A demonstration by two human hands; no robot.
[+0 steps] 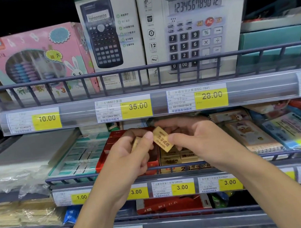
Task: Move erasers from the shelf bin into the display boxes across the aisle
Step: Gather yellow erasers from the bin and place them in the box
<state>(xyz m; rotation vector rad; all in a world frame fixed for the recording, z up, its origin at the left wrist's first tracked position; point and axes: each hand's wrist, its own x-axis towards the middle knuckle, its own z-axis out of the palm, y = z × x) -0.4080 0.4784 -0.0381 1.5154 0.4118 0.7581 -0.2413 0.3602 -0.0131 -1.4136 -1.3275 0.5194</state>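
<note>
- Erasers in tan wrappers are the goods here: one eraser [161,139] is up in the air between the two hands, tilted, its printed face toward the camera, while more erasers [177,157] lie packed in the red shelf bin [104,161] directly below and behind the hands.
- Right hand [190,139] pinches the raised eraser at its lower right edge with thumb and curled fingers; the grip looks shallow, so a slip would drop it back into the bin or over the shelf rail [69,178] just under the wrists.
- Left hand [131,151] is curled round a second tan eraser [135,143], with its thumb tip touching the upper left edge of the raised one. Taking another piece into a hand already loaded could squeeze one out, I judge.
- Whether the left hand hides still more pieces in the palm cannot be told.
- Display boxes across the aisle are not in view, so the carry means turning away with loose small items; a loose stack in one palm may spill on the way.
- Teal eraser packs [76,159] lie just left of the left hand, and notebooks [249,136] just right of the right hand; a careless reach could pick up the wrong stock.
</note>
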